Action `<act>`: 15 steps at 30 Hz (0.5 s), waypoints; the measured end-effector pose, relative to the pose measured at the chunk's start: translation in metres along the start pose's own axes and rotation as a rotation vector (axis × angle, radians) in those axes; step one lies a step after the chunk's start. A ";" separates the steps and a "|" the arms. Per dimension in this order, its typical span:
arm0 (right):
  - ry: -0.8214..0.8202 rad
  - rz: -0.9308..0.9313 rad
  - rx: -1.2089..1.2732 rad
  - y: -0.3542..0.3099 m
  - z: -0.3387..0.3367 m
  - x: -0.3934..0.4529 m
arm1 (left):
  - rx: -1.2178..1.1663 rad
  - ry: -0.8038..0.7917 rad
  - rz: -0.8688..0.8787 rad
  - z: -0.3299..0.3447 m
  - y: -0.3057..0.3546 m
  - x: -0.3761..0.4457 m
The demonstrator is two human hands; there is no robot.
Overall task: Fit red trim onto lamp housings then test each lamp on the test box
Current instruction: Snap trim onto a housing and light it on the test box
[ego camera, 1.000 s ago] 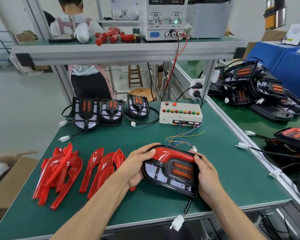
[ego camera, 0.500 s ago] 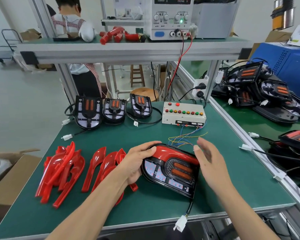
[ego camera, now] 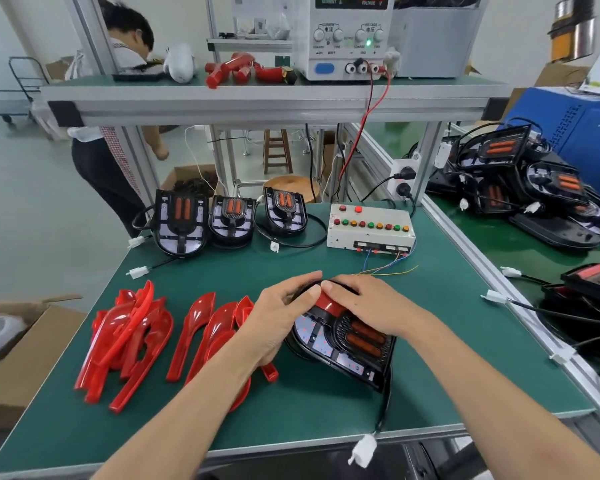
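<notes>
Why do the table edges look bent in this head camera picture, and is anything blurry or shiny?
Head view: the wide-angle lens bows straight lines, so the shelf rail and the green table edge curve toward the corners. The bent-over person at top left is smeared. The loose red trim pieces show bright glare spots. Light is even with soft shadows; both hands, left hand and right hand, look sharp.
</notes>
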State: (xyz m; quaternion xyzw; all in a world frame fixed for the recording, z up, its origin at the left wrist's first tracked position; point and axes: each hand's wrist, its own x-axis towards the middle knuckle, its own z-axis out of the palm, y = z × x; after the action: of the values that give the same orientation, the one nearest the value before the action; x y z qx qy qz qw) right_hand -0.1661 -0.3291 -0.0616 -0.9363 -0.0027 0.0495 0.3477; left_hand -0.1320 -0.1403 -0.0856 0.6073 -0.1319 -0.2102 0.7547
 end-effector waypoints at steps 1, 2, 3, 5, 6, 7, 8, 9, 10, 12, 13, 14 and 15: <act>0.027 -0.001 0.010 0.000 0.000 0.000 | -0.037 0.021 -0.013 0.001 0.000 0.001; 0.059 0.001 0.012 0.000 0.001 0.000 | -0.087 0.051 -0.038 0.002 -0.001 0.001; 0.092 0.006 -0.004 -0.001 0.003 0.000 | -0.148 0.075 -0.071 0.003 -0.002 0.002; 0.158 0.024 -0.085 -0.003 0.006 0.000 | -0.278 0.066 -0.134 0.004 -0.002 0.002; 0.181 0.035 -0.105 -0.004 0.007 0.000 | -0.320 0.037 -0.157 0.004 -0.001 0.001; 0.194 0.045 -0.085 -0.004 0.008 0.000 | -0.333 0.009 -0.176 0.004 0.000 0.001; 0.199 0.053 -0.045 -0.003 0.009 0.000 | -0.318 -0.005 -0.196 0.004 0.001 0.001; 0.203 0.057 -0.009 -0.002 0.010 -0.001 | -0.291 -0.001 -0.222 0.005 0.002 0.002; 0.211 0.058 0.016 0.000 0.011 -0.001 | -0.269 0.012 -0.255 0.007 0.003 0.002; 0.240 0.061 0.067 0.003 0.013 -0.001 | -0.253 0.028 -0.331 0.009 0.004 0.004; 0.252 0.062 0.096 0.004 0.012 -0.002 | -0.257 0.021 -0.359 0.010 0.006 0.003; 0.253 0.066 0.133 0.005 0.012 -0.002 | -0.264 0.001 -0.378 0.011 0.009 0.003; 0.242 0.072 0.176 0.005 0.011 -0.002 | -0.267 -0.017 -0.386 0.011 0.012 0.004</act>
State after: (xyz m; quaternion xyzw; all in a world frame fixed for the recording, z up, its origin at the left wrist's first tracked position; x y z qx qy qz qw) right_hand -0.1696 -0.3257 -0.0733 -0.9008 0.0770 -0.0512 0.4243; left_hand -0.1321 -0.1499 -0.0714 0.5142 0.0091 -0.3715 0.7730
